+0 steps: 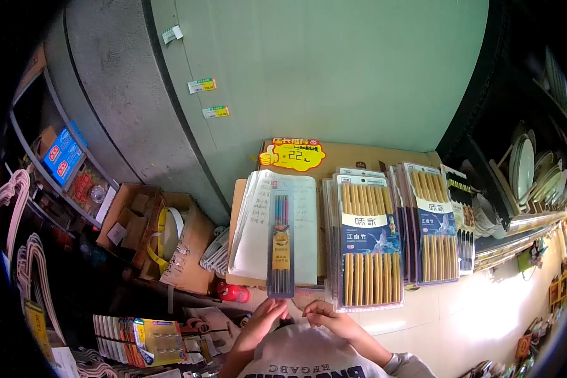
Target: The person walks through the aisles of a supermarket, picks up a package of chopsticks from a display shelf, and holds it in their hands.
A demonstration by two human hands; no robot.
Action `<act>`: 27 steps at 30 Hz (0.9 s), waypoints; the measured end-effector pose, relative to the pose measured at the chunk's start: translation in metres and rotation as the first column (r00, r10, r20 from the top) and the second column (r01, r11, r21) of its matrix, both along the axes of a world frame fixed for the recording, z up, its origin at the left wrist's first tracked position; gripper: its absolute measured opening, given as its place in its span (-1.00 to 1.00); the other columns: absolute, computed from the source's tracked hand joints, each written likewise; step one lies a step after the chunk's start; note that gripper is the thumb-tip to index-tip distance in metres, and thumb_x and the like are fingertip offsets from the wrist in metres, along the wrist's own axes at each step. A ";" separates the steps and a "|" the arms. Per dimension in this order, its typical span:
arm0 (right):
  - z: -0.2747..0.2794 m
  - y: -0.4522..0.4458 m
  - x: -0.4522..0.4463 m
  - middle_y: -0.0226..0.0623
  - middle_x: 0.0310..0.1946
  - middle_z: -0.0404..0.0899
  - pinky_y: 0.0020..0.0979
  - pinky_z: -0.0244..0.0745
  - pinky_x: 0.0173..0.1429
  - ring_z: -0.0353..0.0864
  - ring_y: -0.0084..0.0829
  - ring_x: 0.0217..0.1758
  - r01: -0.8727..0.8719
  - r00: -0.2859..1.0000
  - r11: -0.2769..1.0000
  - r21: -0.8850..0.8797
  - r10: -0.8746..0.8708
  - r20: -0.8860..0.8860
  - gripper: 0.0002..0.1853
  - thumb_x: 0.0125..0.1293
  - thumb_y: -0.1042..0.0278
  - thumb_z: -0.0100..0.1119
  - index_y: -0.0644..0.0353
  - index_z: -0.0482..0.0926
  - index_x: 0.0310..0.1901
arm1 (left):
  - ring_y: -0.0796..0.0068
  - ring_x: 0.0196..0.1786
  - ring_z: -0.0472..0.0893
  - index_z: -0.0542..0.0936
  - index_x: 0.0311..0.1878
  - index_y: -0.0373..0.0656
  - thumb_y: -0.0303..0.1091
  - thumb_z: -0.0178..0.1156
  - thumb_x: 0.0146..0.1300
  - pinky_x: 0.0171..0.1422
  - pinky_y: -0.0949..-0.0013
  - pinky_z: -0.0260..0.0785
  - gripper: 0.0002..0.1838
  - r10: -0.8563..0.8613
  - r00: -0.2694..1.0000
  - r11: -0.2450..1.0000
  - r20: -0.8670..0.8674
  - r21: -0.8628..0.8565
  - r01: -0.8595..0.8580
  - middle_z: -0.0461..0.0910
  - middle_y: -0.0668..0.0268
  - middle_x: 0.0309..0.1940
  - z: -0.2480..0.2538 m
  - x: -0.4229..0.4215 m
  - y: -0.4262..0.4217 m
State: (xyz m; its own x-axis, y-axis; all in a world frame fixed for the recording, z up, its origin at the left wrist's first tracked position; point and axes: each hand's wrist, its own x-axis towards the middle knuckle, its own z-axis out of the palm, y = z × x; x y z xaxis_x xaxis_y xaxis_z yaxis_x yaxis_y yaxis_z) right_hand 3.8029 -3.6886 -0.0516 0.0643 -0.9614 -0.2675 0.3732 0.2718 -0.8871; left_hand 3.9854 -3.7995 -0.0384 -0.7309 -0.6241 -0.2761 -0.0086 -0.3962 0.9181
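A slim pack of chopsticks [281, 239] with pink and blue tops lies on an open notebook [249, 230] with handwriting. My left hand [263, 322] is just below the lower end of this pack, its fingers loosely extended; whether they touch the pack I cannot tell. To its right, in front of my shirt, my right hand [326, 317] has its fingers curled together, and anything inside them is hidden. Beyond it, several packs of bamboo chopsticks [370, 233] stand in a row, with another bamboo pack [429, 220] farther right.
A yellow price sign [293, 155] stands at the back of the cardboard surface [359, 154]. An open carton [192, 242] and a red object [233, 292] sit to the left. Carded goods [154, 342] hang at lower left. Plates [523, 164] fill a rack at right.
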 end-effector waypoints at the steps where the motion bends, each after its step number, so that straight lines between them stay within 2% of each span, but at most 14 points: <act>1: 0.001 0.001 -0.002 -0.40 -0.33 0.45 -0.53 0.35 -0.10 0.43 -0.59 -0.24 0.001 1.000 1.000 0.002 -0.001 -0.001 -0.85 0.39 0.43 0.04 0.27 0.48 -0.08 | 0.58 -0.23 0.39 0.43 -0.18 -0.18 -0.25 -0.07 0.44 -0.02 0.48 0.22 -0.80 -0.080 0.997 0.996 0.021 -0.025 0.081 0.38 0.43 -0.39 -0.004 0.000 0.000; 5: 0.001 0.008 -0.005 -0.40 -0.32 0.46 -0.54 0.34 -0.10 0.43 -0.59 -0.23 0.036 0.999 0.999 -0.019 -0.037 -0.023 -0.83 0.39 0.42 0.04 0.30 0.48 -0.06 | 0.60 -0.23 0.40 0.45 -0.07 -0.24 -0.25 -0.04 0.45 0.00 0.51 0.26 -0.76 -0.127 0.991 0.992 0.029 0.007 0.127 0.40 0.40 -0.36 -0.013 -0.002 0.002; 7: 0.000 0.010 -0.004 -0.41 -0.33 0.47 -0.55 0.34 -0.13 0.44 -0.60 -0.26 0.058 0.998 0.998 -0.031 -0.059 -0.021 -0.82 0.40 0.42 0.04 0.32 0.48 -0.06 | 0.59 -0.20 0.42 0.45 -0.05 -0.26 -0.29 -0.03 0.45 -0.01 0.51 0.27 -0.78 -0.160 0.986 0.987 -0.045 -0.003 0.160 0.42 0.39 -0.33 -0.018 -0.002 0.002; 11: 0.002 0.012 0.001 -0.40 -0.33 0.47 -0.54 0.35 -0.11 0.44 -0.59 -0.24 0.064 0.998 0.998 -0.021 -0.065 -0.013 -0.82 0.39 0.42 0.05 0.30 0.48 -0.06 | 0.59 -0.20 0.43 0.44 -0.02 -0.29 -0.30 -0.04 0.45 0.00 0.50 0.27 -0.76 -0.204 0.979 0.977 0.019 -0.059 0.205 0.43 0.39 -0.33 -0.014 -0.001 -0.002; 14: 0.005 0.012 0.006 -0.39 -0.32 0.48 -0.54 0.36 -0.09 0.45 -0.58 -0.23 0.055 0.998 0.998 -0.006 -0.056 -0.032 -0.83 0.38 0.42 0.06 0.29 0.48 -0.07 | 0.59 -0.21 0.44 0.47 -0.06 -0.30 -0.22 -0.07 0.47 0.00 0.49 0.29 -0.70 -0.156 0.988 0.983 0.006 -0.099 0.156 0.44 0.39 -0.36 -0.017 0.000 -0.006; 16: 0.004 0.012 0.009 -0.39 -0.32 0.48 -0.54 0.36 -0.10 0.46 -0.59 -0.24 0.053 0.998 0.999 0.001 -0.053 -0.038 -0.83 0.38 0.42 0.06 0.29 0.48 -0.07 | 0.57 -0.23 0.45 0.51 -0.15 -0.29 -0.12 -0.11 0.48 0.02 0.46 0.29 -0.61 -0.027 0.995 0.996 -0.096 0.081 0.035 0.46 0.39 -0.40 -0.020 0.002 -0.010; 17: 0.004 0.011 0.010 -0.40 -0.31 0.49 -0.53 0.36 -0.10 0.46 -0.59 -0.23 0.030 0.998 0.999 -0.018 -0.031 -0.054 -0.80 0.39 0.38 0.06 0.30 0.48 -0.05 | 0.56 -0.24 0.46 0.54 -0.22 -0.26 -0.05 -0.14 0.47 0.03 0.43 0.30 -0.56 0.035 0.998 0.996 -0.045 0.083 -0.031 0.48 0.40 -0.42 -0.019 0.000 -0.011; 21: -0.001 0.010 0.018 -0.42 -0.31 0.50 -0.52 0.37 -0.09 0.47 -0.60 -0.23 0.002 0.998 0.999 -0.038 -0.004 -0.069 -0.76 0.40 0.32 0.07 0.30 0.49 -0.04 | 0.49 -0.20 0.50 0.55 -0.21 -0.25 -0.08 -0.15 0.48 0.07 0.38 0.30 -0.57 0.014 1.000 1.000 -0.006 -0.015 -0.014 0.47 0.40 -0.43 -0.016 0.009 -0.011; 23: -0.007 0.011 0.022 -0.40 -0.29 0.51 -0.52 0.37 -0.08 0.48 -0.59 -0.22 -0.004 0.999 0.998 -0.062 0.001 -0.042 -0.75 0.40 0.31 0.07 0.31 0.49 -0.03 | 0.63 -0.27 0.43 0.56 -0.26 -0.26 -0.14 -0.04 0.45 -0.04 0.47 0.29 -0.63 -0.139 0.990 0.988 0.019 -0.069 0.140 0.54 0.40 -0.36 -0.006 0.015 -0.007; 24: -0.006 0.010 0.025 -0.39 -0.27 0.52 -0.51 0.38 -0.07 0.48 -0.59 -0.21 -0.010 1.000 0.996 -0.085 0.008 -0.017 -0.73 0.40 0.30 0.08 0.32 0.48 -0.02 | 0.63 -0.27 0.43 0.56 -0.26 -0.26 -0.14 -0.04 0.45 -0.04 0.47 0.29 -0.63 -0.138 0.990 0.988 0.022 -0.069 0.140 0.54 0.40 -0.36 -0.008 0.018 -0.005; 26: 0.010 0.011 0.031 -0.38 -0.25 0.54 -0.50 0.38 -0.06 0.49 -0.58 -0.20 -0.019 0.999 0.996 -0.086 0.016 -0.038 -0.72 0.39 0.28 0.09 0.32 0.49 -0.02 | 0.70 -0.30 0.43 0.59 -0.27 -0.26 -0.21 0.04 0.42 -0.12 0.53 0.29 -0.70 -0.306 0.945 0.946 0.117 -0.080 0.316 0.56 0.42 -0.36 -0.019 0.028 0.002; 27: 0.016 0.011 0.034 -0.36 -0.23 0.55 -0.49 0.39 -0.05 0.49 -0.57 -0.18 -0.028 0.998 0.996 -0.087 0.023 -0.061 -0.70 0.38 0.26 0.10 0.32 0.49 -0.01 | 0.75 -0.31 0.44 0.62 -0.22 -0.25 -0.25 0.09 0.39 -0.19 0.56 0.31 -0.74 -0.334 0.930 0.934 0.151 -0.078 0.348 0.57 0.46 -0.39 -0.022 0.029 0.005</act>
State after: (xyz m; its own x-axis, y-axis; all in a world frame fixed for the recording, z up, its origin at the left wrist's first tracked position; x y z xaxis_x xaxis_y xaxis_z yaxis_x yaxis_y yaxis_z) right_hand 3.8371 -3.6778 -0.0358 0.0757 -0.9795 -0.1866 0.3125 0.2010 -0.9284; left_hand 4.0143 -3.7949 -0.0601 -0.8655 -0.3733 -0.3339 -0.2518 -0.2519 0.9344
